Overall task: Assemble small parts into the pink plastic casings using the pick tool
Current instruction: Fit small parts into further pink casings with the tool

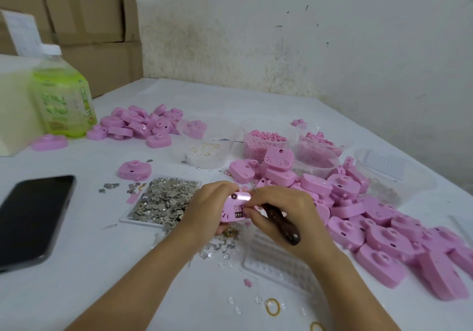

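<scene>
Left hand [204, 202] curls around a pink cat-faced plastic casing [230, 211], held between both hands; right hand [284, 209] grips the dark wooden-handled pick tool [281, 224], fingertips [247, 212] pinching at the casing's edge. Probably best: brace the casing firmly, press the part squarely.

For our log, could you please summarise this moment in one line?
left hand: holds pink casing | right hand: grips pick tool, touches casing

One phone [33, 218], one bottle [64, 100], one tray [138, 221] of metal bits and two casing heaps [143, 123] [371, 223], too many to count, crowd a worktop [102, 266]. Two hands [204, 208] [279, 213] hold one casing [231, 211] and one pick [281, 224]; two rubber bands [272, 306] [316, 327] lie loose.
</scene>
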